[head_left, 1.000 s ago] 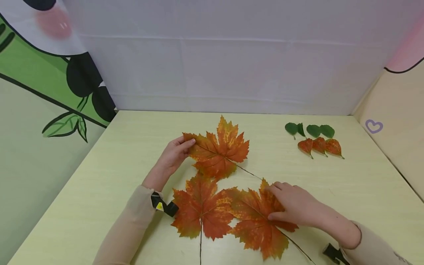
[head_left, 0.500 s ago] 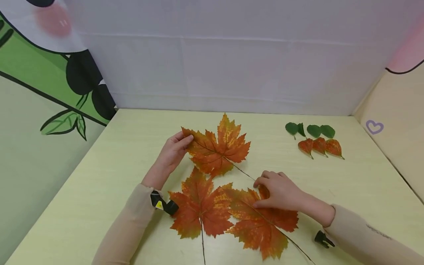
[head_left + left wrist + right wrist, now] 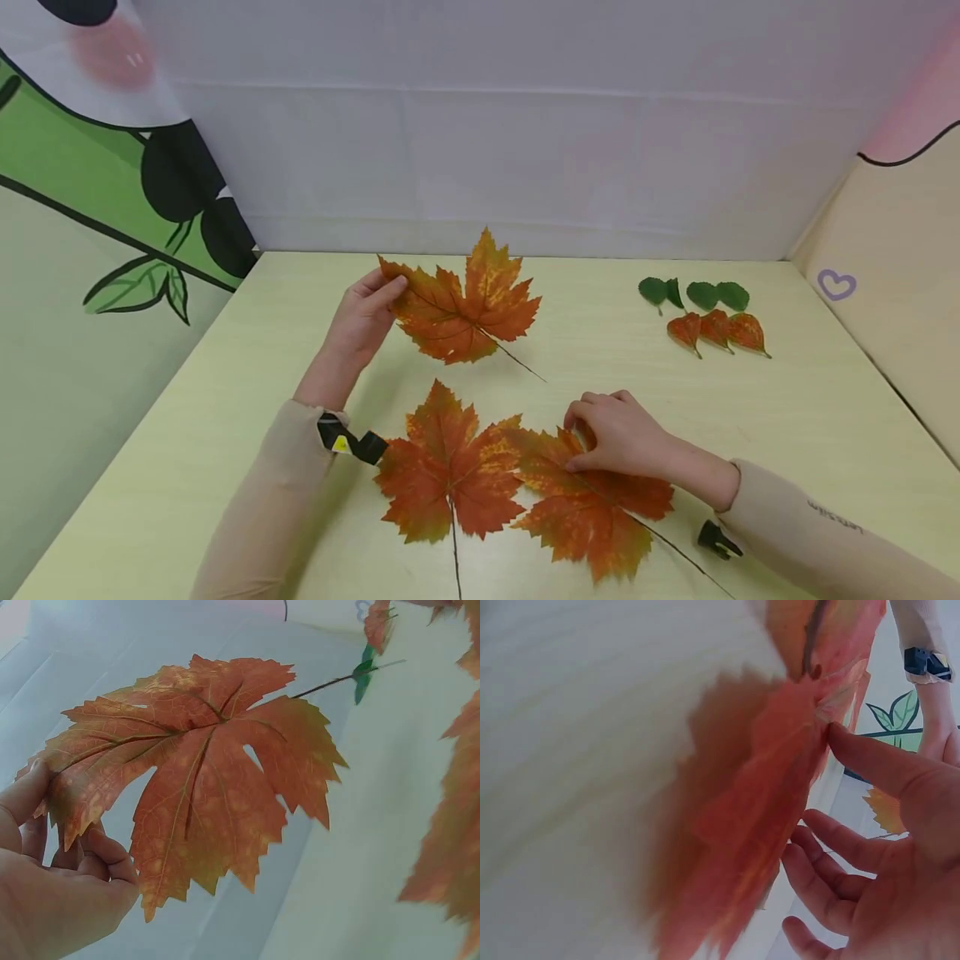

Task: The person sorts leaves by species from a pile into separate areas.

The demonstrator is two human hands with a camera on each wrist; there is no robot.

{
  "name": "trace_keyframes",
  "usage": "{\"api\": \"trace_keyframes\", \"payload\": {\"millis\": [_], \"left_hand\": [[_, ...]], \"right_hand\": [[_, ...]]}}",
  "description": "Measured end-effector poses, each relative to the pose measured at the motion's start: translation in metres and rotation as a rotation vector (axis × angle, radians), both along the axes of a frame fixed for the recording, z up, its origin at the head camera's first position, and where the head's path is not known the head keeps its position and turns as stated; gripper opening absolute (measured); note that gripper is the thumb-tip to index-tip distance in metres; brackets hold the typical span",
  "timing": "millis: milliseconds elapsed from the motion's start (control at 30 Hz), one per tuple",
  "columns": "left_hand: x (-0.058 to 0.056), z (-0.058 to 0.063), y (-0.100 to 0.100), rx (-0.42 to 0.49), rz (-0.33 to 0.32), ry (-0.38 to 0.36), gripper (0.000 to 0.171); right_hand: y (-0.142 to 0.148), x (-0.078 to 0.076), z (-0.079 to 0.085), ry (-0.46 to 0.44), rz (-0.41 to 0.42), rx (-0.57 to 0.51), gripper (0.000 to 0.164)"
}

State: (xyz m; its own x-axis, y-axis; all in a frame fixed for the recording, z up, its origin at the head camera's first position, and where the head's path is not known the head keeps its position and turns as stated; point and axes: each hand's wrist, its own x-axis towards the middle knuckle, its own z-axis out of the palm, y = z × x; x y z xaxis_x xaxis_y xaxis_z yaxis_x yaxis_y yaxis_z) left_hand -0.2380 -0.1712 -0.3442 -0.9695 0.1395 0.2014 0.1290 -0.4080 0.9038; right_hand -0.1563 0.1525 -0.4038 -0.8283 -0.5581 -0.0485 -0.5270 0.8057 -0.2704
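Note:
Pinched at one lobe tip, an orange maple leaf [image 3: 465,308] hangs above the table from my left hand [image 3: 356,321]; its thin stem points down to the right. In the left wrist view the thumb lies over that tip of the leaf [image 3: 202,772]. My right hand [image 3: 626,437] is on the upper lobe of another orange maple leaf [image 3: 585,521], thumb and curled fingers on it, covering part of it. The right wrist view has the thumb touching the leaf [image 3: 757,802] and fingertips at its edge. Between the arms lies a third maple leaf [image 3: 442,475], stem toward me.
Several small green leaves [image 3: 702,296] lie in a row at the back right of the table [image 3: 810,400]. In front of them are small red-orange leaves [image 3: 715,327]. A pale sheet [image 3: 510,167] closes off the back, with printed panels at both sides.
My left hand has lifted its maple leaf up and to the left, apart from the other two. My right hand has shifted left along the right leaf, its fingers now more curled.

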Motion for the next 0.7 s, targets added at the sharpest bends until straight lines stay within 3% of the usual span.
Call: {"api": "trace_keyframes", "payload": {"millis": [167,333,700], "left_hand": [[-0.004,0.019,-0.02,-0.006,0.054,0.033,0.023],[-0.006,0.035,-0.041,-0.038,0.103,0.011,0.016],[-0.017,0.065,-0.085,-0.282,0.213,-0.064,0.024]], "right_hand": [[-0.001,0.0,0.001,-0.017,-0.002,0.009,0.036],[-0.003,-0.002,0.001,-0.052,-0.015,-0.005,0.036],[-0.004,-0.004,0.001,-0.002,-0.009,0.031,0.035]]}}
